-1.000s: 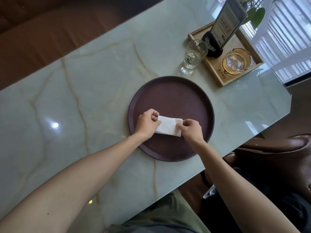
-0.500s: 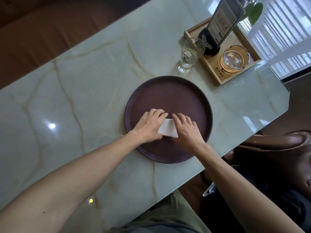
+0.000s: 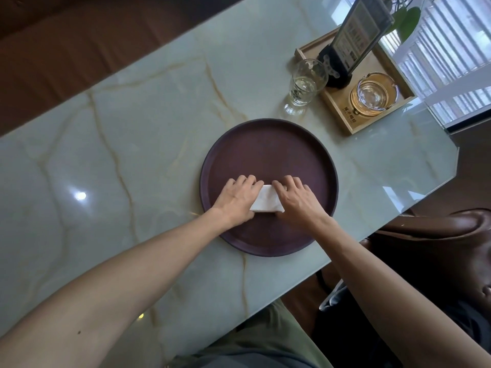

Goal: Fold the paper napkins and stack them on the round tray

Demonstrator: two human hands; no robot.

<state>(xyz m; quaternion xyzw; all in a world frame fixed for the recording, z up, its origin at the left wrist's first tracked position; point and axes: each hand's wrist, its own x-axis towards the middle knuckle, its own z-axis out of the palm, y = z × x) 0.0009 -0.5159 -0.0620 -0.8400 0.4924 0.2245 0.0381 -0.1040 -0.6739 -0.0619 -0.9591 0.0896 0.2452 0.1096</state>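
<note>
My left hand [image 3: 236, 201] and right hand [image 3: 299, 200] press flat-fingered (both open) on the folded napkin [image 3: 265, 201], near the round tray's [image 3: 265, 144] near rim.

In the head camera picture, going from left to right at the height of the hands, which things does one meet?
Left hand → napkin → right hand, all three over the round tray.

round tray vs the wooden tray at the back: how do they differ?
Shape: the round tray is a circle; the wooden tray is rectangular.
Colour: the round tray is dark purple-brown; the wooden tray is pale wood.
Load: the round tray holds a white napkin pressed by the left hand and the right hand; the wooden tray holds a glass ashtray and a sign stand.
Both have raised rims and sit on the marble table.
</note>
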